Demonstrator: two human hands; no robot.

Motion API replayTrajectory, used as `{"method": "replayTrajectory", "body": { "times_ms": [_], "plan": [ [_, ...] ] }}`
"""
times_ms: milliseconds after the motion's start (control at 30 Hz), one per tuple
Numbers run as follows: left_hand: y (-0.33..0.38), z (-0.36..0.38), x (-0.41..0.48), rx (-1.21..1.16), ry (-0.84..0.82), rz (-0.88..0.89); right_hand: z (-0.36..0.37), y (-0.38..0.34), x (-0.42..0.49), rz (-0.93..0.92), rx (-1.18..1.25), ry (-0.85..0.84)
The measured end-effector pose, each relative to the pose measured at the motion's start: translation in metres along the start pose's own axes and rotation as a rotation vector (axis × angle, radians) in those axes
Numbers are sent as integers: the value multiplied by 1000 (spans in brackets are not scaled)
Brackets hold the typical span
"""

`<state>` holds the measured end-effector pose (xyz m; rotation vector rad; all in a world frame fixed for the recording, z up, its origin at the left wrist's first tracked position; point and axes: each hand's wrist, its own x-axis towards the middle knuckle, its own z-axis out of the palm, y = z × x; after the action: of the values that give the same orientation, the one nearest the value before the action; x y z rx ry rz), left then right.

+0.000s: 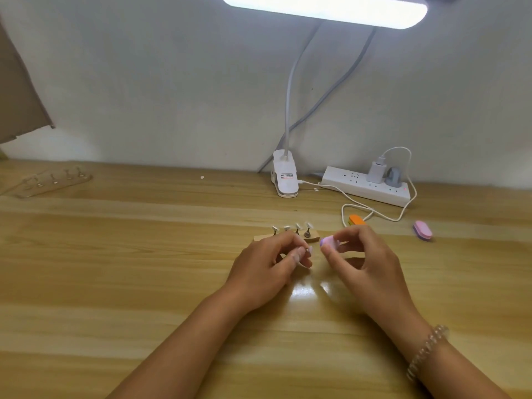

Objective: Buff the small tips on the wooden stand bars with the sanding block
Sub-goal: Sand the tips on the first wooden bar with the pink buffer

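Note:
A short wooden stand bar [312, 235] lies mid-table and carries several small metal pegs with pale tips [308, 226]. Just in front of it, my left hand [269, 266] pinches one small tip holder [309, 250] between thumb and fingers, lifted off the bar. My right hand [361, 256] grips a small lilac sanding block [330, 242], its end a finger's width from that held tip. A second wooden stand bar [53, 182] with pegs lies far left near the wall.
A clip lamp base [285, 177] and white power strip [365, 187] with plugged chargers stand at the back. A white cable loops past an orange block [357, 219]. A pink sanding block [422, 230] lies at right. The lamp head [325, 8] hangs overhead.

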<state>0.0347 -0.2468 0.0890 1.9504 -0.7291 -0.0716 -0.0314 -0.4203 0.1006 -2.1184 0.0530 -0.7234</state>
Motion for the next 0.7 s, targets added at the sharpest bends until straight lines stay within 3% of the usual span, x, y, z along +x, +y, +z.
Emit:
{"method": "replayTrajectory", "body": {
  "times_ms": [100, 367, 500, 600, 700],
  "plan": [
    [-1, 0, 0, -37, 18, -6, -1, -2, -1, 3, 84, 75],
    [1, -2, 0, 38, 14, 8, 5, -7, -9, -342, -29, -99],
    [2, -2, 0, 61, 6, 2, 3, -7, -7, -276, -20, -68],
    [2, -3, 0, 57, 12, 6, 4, -9, -10, -349, -36, -133],
    [3, -4, 0, 79, 0, 3, 3, -8, -7, -255, -10, -88]
  ]
}}
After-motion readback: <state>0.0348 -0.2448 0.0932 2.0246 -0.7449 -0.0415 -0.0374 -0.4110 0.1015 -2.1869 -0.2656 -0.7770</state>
